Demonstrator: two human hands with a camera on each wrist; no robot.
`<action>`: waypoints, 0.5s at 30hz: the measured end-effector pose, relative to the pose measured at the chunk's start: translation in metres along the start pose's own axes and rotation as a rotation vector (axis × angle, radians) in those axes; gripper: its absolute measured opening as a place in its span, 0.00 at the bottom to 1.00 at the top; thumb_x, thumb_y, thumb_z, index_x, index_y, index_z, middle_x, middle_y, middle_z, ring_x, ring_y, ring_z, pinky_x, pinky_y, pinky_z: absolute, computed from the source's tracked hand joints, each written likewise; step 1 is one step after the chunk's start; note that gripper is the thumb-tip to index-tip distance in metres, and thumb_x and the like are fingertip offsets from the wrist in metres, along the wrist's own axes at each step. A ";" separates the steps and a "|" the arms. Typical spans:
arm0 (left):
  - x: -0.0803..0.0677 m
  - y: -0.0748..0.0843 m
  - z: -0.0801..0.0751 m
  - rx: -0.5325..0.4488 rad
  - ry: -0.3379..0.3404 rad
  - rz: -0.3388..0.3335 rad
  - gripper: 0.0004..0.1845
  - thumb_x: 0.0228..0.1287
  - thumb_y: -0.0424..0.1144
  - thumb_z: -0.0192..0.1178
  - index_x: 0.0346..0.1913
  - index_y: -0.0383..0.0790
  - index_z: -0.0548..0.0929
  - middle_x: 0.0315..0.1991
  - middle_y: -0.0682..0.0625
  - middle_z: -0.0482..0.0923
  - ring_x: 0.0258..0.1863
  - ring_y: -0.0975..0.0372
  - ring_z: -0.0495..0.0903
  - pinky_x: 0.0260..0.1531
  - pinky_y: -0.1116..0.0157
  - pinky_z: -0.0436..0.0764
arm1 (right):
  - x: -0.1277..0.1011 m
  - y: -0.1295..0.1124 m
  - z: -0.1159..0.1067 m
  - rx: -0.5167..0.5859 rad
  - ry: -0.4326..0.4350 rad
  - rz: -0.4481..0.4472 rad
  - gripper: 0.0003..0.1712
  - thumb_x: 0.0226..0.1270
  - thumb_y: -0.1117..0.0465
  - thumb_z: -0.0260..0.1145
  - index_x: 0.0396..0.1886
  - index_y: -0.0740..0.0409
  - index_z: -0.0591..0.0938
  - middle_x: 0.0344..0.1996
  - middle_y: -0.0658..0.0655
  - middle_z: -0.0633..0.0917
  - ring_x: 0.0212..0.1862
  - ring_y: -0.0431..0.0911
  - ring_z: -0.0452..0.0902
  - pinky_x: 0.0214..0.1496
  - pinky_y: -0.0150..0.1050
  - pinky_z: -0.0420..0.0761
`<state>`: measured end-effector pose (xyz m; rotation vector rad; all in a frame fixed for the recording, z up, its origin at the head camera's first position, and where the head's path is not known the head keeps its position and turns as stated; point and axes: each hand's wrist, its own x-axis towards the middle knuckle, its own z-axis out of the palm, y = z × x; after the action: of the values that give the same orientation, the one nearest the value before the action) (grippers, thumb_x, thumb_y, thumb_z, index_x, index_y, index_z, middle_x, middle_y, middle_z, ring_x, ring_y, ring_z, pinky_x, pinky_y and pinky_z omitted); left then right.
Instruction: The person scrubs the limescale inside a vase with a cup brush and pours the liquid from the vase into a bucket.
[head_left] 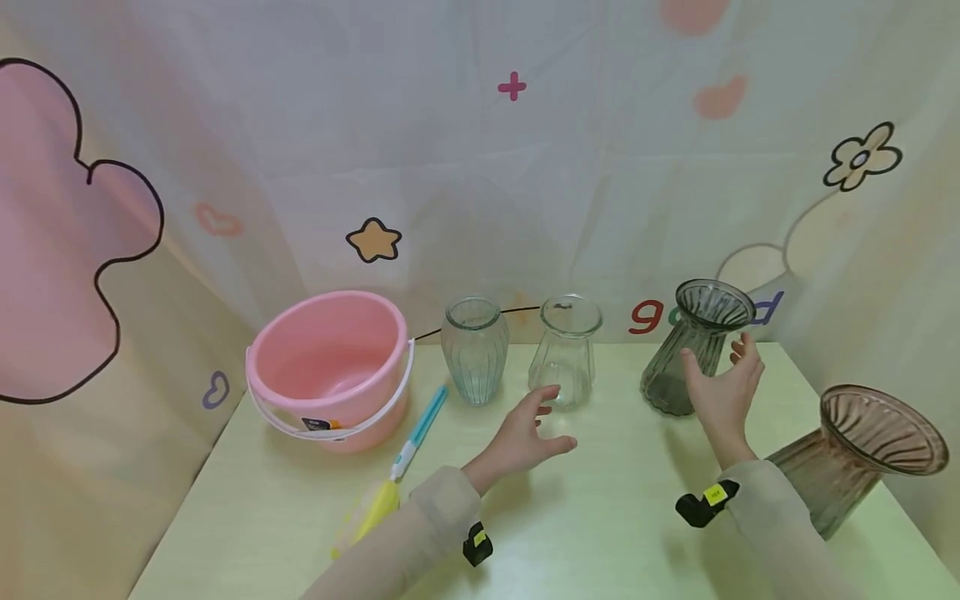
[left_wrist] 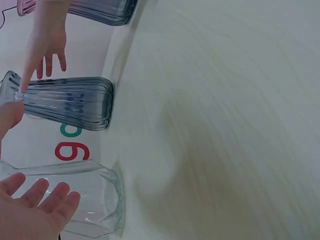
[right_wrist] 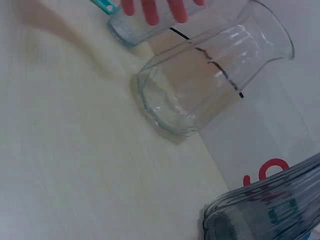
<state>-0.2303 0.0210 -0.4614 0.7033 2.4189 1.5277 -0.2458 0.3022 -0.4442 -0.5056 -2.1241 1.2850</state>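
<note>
A person works at a pale yellow-green table (head_left: 570,517) set against a patterned cloth backdrop. The right hand (head_left: 722,385) is raised with its fingers spread wide and nearly straight, right against the near-right side of the dark ribbed vase (head_left: 693,343), which stands upright toward the far right of the table; the left wrist view shows a fingertip at the vase's neck, but the fingers are not curled round it, and whether the palm touches the glass cannot be told. The left hand (head_left: 525,437) hovers low over the table's middle, fingers straight and fanned, holding nothing, just in front of the clear vase (head_left: 566,350), which stands upright at the far middle of the table; hand and vase look close but apart. In the right wrist view the clear vase (right_wrist: 210,75) shows its faceted base resting flat on the tabletop, with the base of the dark ribbed vase (right_wrist: 270,210) near it. To the left of the clear vase stands a pale blue-green ribbed vase (head_left: 474,350), also upright. Farther left sits a pink bucket (head_left: 330,367) with a white handle, and near it a brush (head_left: 397,467) with a turquoise handle and yellow head lies on the table. At the near right edge a brown fluted vase (head_left: 862,450) stands well apart from the others.
</note>
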 end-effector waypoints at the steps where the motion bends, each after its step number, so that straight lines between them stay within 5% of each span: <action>1: -0.001 -0.001 0.001 -0.003 -0.004 -0.002 0.39 0.54 0.46 0.66 0.67 0.49 0.59 0.66 0.48 0.62 0.61 0.52 0.67 0.56 0.54 0.70 | 0.005 0.000 0.000 0.002 -0.028 0.018 0.48 0.58 0.46 0.62 0.71 0.49 0.47 0.65 0.60 0.56 0.66 0.53 0.53 0.65 0.51 0.57; 9: 0.001 -0.008 0.008 -0.053 -0.026 -0.016 0.38 0.54 0.45 0.65 0.67 0.52 0.59 0.67 0.50 0.61 0.62 0.54 0.66 0.58 0.57 0.68 | 0.032 0.007 0.005 0.027 -0.165 -0.024 0.46 0.59 0.48 0.63 0.70 0.54 0.49 0.67 0.62 0.56 0.69 0.55 0.51 0.69 0.51 0.53; 15: 0.005 -0.013 0.016 -0.062 -0.024 -0.021 0.37 0.54 0.44 0.66 0.66 0.50 0.61 0.66 0.48 0.62 0.62 0.54 0.67 0.57 0.60 0.69 | 0.038 0.007 0.005 -0.031 -0.271 0.048 0.50 0.59 0.42 0.60 0.70 0.55 0.44 0.68 0.65 0.55 0.69 0.60 0.49 0.66 0.59 0.53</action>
<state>-0.2314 0.0315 -0.4798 0.6778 2.3429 1.5698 -0.2775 0.3244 -0.4408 -0.4172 -2.3689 1.4169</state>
